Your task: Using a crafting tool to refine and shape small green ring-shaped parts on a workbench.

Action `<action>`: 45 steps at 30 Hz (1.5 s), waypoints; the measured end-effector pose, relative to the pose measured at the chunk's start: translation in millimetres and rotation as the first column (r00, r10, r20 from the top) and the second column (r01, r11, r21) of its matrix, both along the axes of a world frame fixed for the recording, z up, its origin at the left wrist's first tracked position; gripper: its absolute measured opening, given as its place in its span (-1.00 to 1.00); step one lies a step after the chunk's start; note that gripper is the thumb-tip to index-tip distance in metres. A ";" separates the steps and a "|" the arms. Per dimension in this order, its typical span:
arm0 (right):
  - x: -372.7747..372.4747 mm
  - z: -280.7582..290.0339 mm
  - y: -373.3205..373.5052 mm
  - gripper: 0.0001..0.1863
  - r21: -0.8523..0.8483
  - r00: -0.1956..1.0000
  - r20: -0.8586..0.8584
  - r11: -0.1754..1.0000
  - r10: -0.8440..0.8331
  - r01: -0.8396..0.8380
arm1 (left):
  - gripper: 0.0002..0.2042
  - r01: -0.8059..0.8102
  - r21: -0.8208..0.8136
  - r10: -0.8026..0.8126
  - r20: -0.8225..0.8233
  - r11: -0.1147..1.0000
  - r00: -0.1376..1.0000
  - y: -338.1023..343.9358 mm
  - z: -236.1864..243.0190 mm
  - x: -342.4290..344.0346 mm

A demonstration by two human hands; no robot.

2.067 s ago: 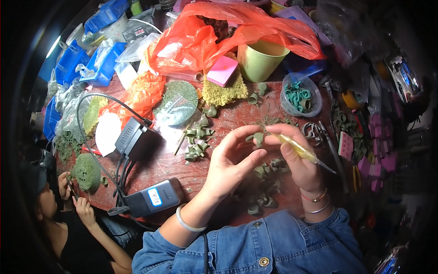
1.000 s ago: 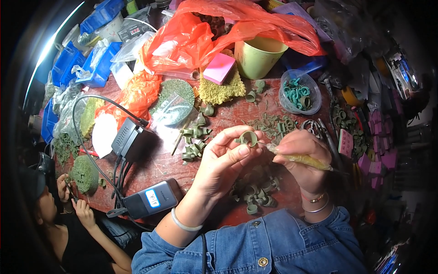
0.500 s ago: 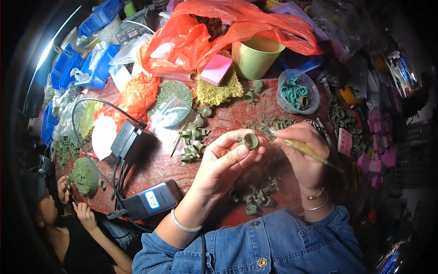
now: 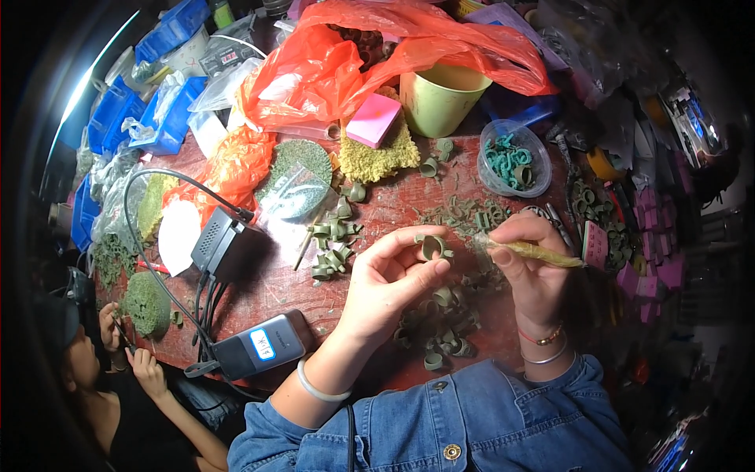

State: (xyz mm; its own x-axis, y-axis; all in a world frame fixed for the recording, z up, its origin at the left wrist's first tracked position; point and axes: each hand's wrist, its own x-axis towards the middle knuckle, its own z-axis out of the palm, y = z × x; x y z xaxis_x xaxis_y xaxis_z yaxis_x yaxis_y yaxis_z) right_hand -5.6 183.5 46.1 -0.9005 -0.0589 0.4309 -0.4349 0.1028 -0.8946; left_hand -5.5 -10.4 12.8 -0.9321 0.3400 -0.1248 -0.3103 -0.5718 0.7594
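Observation:
A small green ring [image 4: 425, 250], which looks like carved wax, is pinched between the thumb and forefinger of my left hand [image 4: 381, 285]. My right hand [image 4: 532, 275] grips a slim tool with a yellowish, wrapped-looking handle [image 4: 544, 252]. Its tip points left toward the ring, with a gap between them; the tip itself is hard to make out. Below the hands lies a pile of similar green rings [image 4: 447, 340]. More green rings [image 4: 334, 230] sit left of my left hand, and loose green pieces and shavings [image 4: 464, 212] spread beyond both hands.
Beyond the hands stand a clear tub [image 4: 484, 177] with teal pieces, a pale green cup [image 4: 436, 110] and red plastic bags [image 4: 314, 71]. On the left are a black cabled box [image 4: 224, 244] and a power bank [image 4: 263, 344]. Another person [image 4: 118, 393] works at lower left.
My left hand has turned the ring and its fingers have shifted around it. The right hand has tilted, and the tool now lies flatter, slightly farther from the ring.

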 end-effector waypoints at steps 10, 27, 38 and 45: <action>-1.8 2.6 -0.2 -0.90 0.020 0.988 0.047 0.989 0.146 -0.147 | -0.63 -0.030 0.027 0.029 0.014 0.999 0.999 1.1 -5.4 0.0; -2.1 1.2 1.4 -0.89 0.017 0.983 0.076 0.986 0.165 -0.166 | -0.65 -0.021 0.063 0.020 0.014 0.998 1.000 -1.3 -10.5 0.3; -2.5 -3.8 1.7 -0.88 -0.112 0.978 0.103 0.979 0.181 -0.170 | -0.66 0.027 0.157 -0.044 0.106 0.987 0.993 -3.4 -3.5 0.1; -2.6 -2.3 0.7 -0.88 -0.105 0.990 0.075 0.988 0.123 -0.115 | -0.66 0.014 0.156 -0.027 0.079 0.988 0.997 -4.3 -7.6 0.6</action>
State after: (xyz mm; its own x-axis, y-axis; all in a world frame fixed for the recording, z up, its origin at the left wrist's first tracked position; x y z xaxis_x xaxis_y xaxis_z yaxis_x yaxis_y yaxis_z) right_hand -8.2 184.3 43.8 -0.9219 -0.1280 0.3657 -0.3640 -0.0370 -0.9307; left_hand -4.9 -14.7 5.2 -0.9138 0.3800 -0.1432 -0.3794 -0.6734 0.6345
